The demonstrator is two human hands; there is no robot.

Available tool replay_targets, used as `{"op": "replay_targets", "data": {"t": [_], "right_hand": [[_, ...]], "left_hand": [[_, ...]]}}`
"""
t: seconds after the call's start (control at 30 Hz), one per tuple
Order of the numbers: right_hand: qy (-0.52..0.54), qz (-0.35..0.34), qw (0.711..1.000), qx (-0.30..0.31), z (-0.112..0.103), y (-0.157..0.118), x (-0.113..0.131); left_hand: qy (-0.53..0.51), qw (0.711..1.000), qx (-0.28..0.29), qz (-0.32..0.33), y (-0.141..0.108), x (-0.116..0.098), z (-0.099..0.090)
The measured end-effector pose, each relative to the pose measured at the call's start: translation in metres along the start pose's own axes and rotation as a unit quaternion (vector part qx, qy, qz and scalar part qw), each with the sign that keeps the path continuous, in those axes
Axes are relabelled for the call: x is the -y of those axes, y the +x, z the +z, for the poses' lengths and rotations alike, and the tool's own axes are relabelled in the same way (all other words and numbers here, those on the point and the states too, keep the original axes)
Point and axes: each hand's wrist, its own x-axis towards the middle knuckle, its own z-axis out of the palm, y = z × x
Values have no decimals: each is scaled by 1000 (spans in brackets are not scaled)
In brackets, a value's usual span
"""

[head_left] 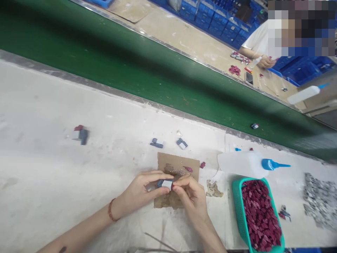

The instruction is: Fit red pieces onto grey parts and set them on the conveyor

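Note:
Over a glue-smeared cardboard piece, my left hand grips a small blue and white plastic part between thumb and fingers. My right hand pinches a small dark red piece against that part's right end; the fingers partly hide it. On the cardboard lies another dark red piece, and one more red piece sits just off its right edge. Two blue and white parts rest beyond the cardboard.
At right stands a green basket of dark red pieces, near a white bottle with a blue nozzle. A pile of grey parts lies farther right. One assembled part is at left. Beyond the green belt, another person's hand works.

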Motion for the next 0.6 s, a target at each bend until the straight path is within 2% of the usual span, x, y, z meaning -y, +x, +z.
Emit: {"op": "replay_targets", "data": {"t": [0.07,0.13,0.2,0.27,0.33,0.4,0.5,0.6], "right_hand": [[-58,-13,998,-18,-18,-10,5],[-145,-4,986,-76,-49,-26,9],[-245,4,949,-197,-88,-41,7],[-352,60,898,-258,-128,-53,-1],[-435,93,863,-239,-160,-59,-14],[-471,90,856,-193,-179,-60,-30],[-503,77,848,-147,-190,-59,-49],[-521,61,842,-129,-192,-59,-61]], "left_hand": [[24,999,-19,9,1,-6,0],[41,998,-50,11,4,-15,-5],[62,994,-91,6,13,-24,-15],[93,987,-134,2,32,-31,-30],[137,976,-170,20,61,-34,-45],[194,960,-189,63,98,-33,-58],[256,938,-201,117,149,-26,-69],[288,924,-201,151,170,-22,-71]]}}
